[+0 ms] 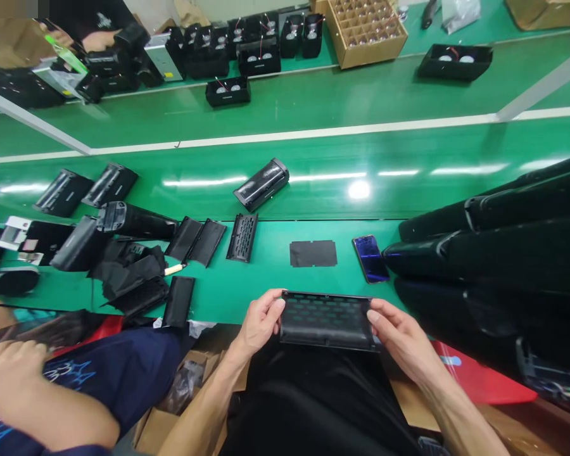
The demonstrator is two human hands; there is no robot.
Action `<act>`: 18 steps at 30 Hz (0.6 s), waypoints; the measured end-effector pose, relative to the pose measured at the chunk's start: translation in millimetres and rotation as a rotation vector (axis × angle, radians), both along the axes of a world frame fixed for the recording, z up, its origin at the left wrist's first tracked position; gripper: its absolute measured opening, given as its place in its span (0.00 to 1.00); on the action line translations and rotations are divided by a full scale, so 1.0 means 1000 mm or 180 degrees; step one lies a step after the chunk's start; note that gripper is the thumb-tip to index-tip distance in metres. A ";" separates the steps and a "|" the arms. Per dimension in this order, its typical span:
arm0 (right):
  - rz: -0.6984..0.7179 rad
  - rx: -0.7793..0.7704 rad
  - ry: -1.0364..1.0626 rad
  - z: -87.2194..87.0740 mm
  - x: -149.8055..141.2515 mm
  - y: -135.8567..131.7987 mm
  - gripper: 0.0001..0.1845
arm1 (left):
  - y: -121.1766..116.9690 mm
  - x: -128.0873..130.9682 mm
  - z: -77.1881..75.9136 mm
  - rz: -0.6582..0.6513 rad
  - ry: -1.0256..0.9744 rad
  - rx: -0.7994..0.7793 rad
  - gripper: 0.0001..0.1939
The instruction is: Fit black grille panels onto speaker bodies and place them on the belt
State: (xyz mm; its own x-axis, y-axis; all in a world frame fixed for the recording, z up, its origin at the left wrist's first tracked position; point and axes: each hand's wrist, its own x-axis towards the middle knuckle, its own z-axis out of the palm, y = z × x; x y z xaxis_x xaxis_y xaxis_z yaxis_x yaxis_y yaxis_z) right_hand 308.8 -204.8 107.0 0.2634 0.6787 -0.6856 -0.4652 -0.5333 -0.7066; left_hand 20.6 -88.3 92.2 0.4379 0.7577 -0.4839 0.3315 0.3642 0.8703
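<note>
A black slotted plastic panel (327, 320) is held level above my lap, just in front of the table edge. My left hand (262, 318) pinches its left end between thumb and fingers. At the opposite end, my right hand (395, 326) grips it the same way. Dark mesh or cloth seems to show behind the slots. Beyond the panel, a flat black sheet with notched corners (313, 253) lies on the green table. A phone (370, 258) rests to its right. Another slotted panel (242, 237) lies to the left.
Large black cylindrical housings (456, 253) crowd the right side. Black cloth pieces (130, 269) and dark panels (196, 240) lie left. A black speaker (262, 184) sits on the green belt (323, 152). A co-worker's arm (42, 392) is at lower left; a partitioned carton (367, 31) stands at the back.
</note>
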 end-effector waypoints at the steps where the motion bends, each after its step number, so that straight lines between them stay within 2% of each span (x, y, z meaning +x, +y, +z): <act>1: -0.0024 -0.0028 0.0046 -0.002 0.000 -0.002 0.28 | -0.001 -0.001 -0.002 0.0008 -0.0040 -0.0054 0.32; 8: 0.0078 -0.0015 -0.0119 -0.020 -0.002 -0.006 0.26 | -0.006 -0.004 -0.014 -0.0108 -0.0345 -0.0124 0.29; 12: 0.0142 -0.0097 0.0007 -0.015 -0.004 -0.001 0.29 | -0.003 -0.002 -0.014 -0.0172 -0.0307 -0.0286 0.29; 18: 0.0117 -0.0092 0.0223 -0.009 -0.007 0.006 0.27 | 0.004 0.006 -0.005 -0.0152 -0.0240 -0.0571 0.34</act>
